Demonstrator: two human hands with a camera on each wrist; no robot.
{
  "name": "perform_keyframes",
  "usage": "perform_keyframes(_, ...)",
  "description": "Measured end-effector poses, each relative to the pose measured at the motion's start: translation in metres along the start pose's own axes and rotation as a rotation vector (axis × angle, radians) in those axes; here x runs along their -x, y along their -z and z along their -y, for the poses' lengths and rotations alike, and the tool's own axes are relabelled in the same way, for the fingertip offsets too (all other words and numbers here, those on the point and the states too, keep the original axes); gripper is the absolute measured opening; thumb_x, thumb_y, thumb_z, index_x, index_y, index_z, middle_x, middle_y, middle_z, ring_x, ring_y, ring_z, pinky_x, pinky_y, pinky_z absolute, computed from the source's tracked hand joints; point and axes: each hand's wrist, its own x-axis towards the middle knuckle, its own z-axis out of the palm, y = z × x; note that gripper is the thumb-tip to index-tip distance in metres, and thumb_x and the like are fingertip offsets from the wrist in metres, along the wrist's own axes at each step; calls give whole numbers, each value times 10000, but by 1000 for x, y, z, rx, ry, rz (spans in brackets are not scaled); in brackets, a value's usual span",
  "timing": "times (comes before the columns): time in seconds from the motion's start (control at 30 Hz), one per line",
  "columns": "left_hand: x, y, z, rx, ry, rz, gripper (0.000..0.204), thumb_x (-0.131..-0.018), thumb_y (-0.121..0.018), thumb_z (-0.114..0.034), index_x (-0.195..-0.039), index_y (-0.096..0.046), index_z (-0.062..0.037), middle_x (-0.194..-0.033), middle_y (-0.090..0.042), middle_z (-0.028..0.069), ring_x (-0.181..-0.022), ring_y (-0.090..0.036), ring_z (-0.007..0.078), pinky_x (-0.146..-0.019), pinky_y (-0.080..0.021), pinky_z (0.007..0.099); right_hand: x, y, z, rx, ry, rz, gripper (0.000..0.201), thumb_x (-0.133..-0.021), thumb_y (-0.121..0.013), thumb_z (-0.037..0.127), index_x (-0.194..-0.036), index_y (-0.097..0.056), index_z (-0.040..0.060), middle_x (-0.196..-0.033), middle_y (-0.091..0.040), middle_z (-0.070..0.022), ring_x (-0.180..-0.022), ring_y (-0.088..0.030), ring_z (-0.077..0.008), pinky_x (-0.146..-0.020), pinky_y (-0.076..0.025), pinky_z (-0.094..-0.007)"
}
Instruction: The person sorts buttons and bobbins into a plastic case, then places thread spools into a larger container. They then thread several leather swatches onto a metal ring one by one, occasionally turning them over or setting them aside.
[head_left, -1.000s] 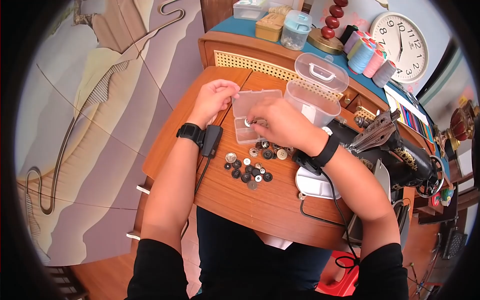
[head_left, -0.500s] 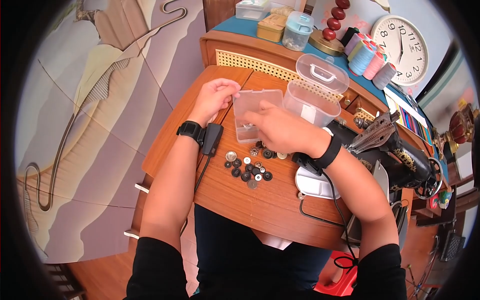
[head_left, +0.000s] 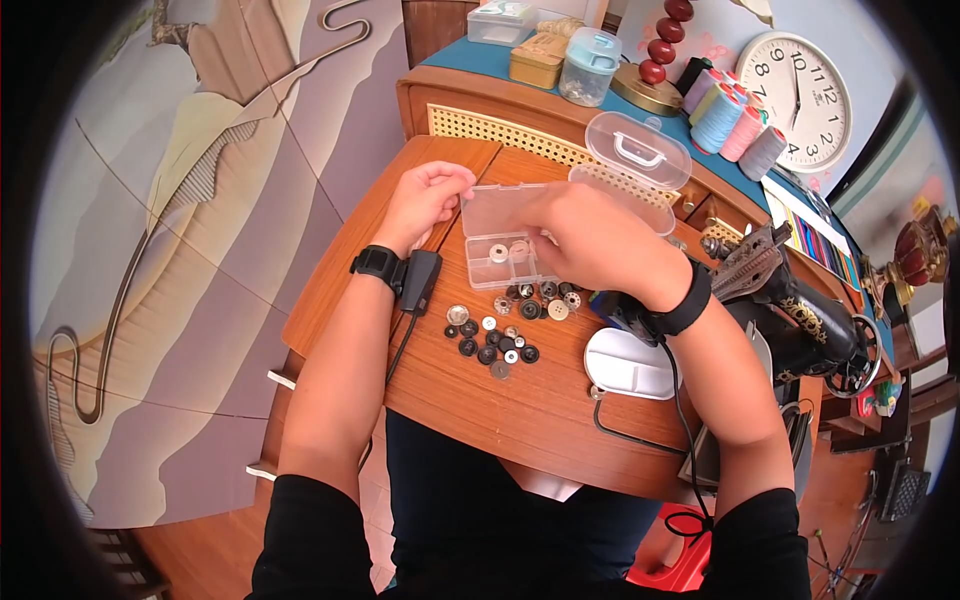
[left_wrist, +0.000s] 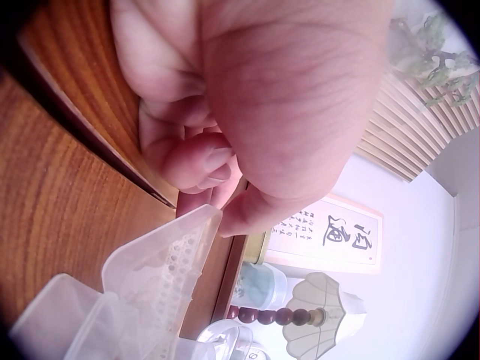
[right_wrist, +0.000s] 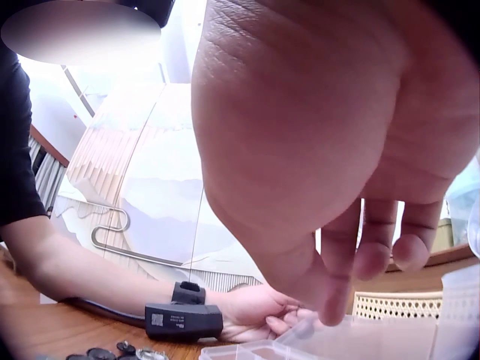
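Observation:
A clear plastic compartment box (head_left: 487, 275) stands on the table with its lid (head_left: 490, 207) raised. My left hand (head_left: 432, 200) pinches the lid's corner between thumb and fingers, as the left wrist view shows. Two pale buttons (head_left: 499, 253) lie in its left compartments. My right hand (head_left: 590, 235) hovers over the box's right end, fingers pointing down and thumb tip against the index finger in the right wrist view; I cannot tell whether a button is between them. Several loose buttons (head_left: 487, 354), dark, white and metallic, lie spread before the box.
A larger clear container (head_left: 655, 212) with a handled lid (head_left: 640, 150) stands behind my right hand. A white divided tray (head_left: 630, 362) sits at the right, beside a black sewing machine (head_left: 800, 310). Thread spools (head_left: 718, 122) and a clock (head_left: 795, 100) stand on the raised back shelf.
My right hand has moved from the box's left compartments to its right end, uncovering two pale buttons. The left hand stays at the lid's corner.

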Motion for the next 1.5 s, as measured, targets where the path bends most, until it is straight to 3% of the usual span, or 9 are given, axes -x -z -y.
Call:
perform_keyframes(0.23,0,1,0,13,1,5,136,-941,-655,-70,-1060,-691,-16,-855,-690,30,-617,-466,10,-497,-330,151,3,4,15,-20,-38,95,202,-777,-666,3,-969,-729,6,-907,-711,-187,-874,-671,-383,-795,-546,-433)
perform_keyframes(0.33,0,0,-1,17,4,7,137,-940,-650,-70,-1060,-686,-14,-850,-685,26,-616,-465,12,-500,-332,154,4,-13,15,-119,111,281,134,-757,-716,24,-891,-712,19,-866,-689,-143,-909,-664,-341,-812,-535,-428)
perform_keyframes(0.53,0,0,-1,20,8,11,144,-939,-649,-72,-1065,-681,-9,-853,-677,28,-616,-466,19,-507,-331,164,4,-21,27,-66,135,362,89,-741,-710,6,-825,-681,12,-850,-674,-128,-909,-656,-340,-806,-535,-433)
perform_keyframes(0.67,2,-1,-3,16,12,7,145,-936,-651,-69,-1064,-683,-10,-857,-676,28,-620,-468,19,-507,-328,164,5,-36,18,-125,181,324,71,-737,-707,8,-789,-659,13,-828,-663,-127,-901,-654,-338,-789,-535,-438)
perform_keyframes(0.73,1,-1,-3,8,12,2,146,-933,-652,-67,-1064,-684,-11,-855,-676,26,-624,-469,18,-507,-327,163,5,-39,17,-129,201,270,43,-724,-667,-7,-753,-689,17,-741,-670,-201,-753,-679,-390,-658,-533,-466)
perform_keyframes(0.97,0,0,-1,1,13,3,144,-931,-655,-66,-1060,-689,-12,-851,-674,21,-631,-470,15,-508,-334,159,3,-22,16,-118,161,376,78,-739,-702,-7,-794,-647,-3,-803,-659,-149,-800,-659,-356,-712,-528,-429)
perform_keyframes(1.2,1,-2,-4,-11,13,-11,148,-935,-656,-77,-1064,-691,-10,-865,-676,29,-644,-474,18,-516,-345,156,2,1,7,-210,105,234,138,-763,-733,-17,-892,-687,-3,-844,-691,-165,-762,-698,-286,-688,-548,-377)
perform_keyframes(1.27,2,-2,-3,-3,13,-3,150,-936,-657,-80,-1064,-690,-10,-869,-677,31,-645,-475,18,-520,-346,156,2,6,9,-193,33,164,102,-752,-698,2,-853,-714,7,-797,-700,-197,-806,-696,-374,-721,-556,-423)
perform_keyframes(1.5,2,-2,-4,-24,7,-16,148,-934,-652,-76,-1060,-689,-8,-865,-676,25,-641,-473,16,-516,-343,155,0,7,0,-70,-119,3,88,-735,-690,3,-818,-718,11,-796,-689,-217,-772,-689,-386,-702,-558,-425)
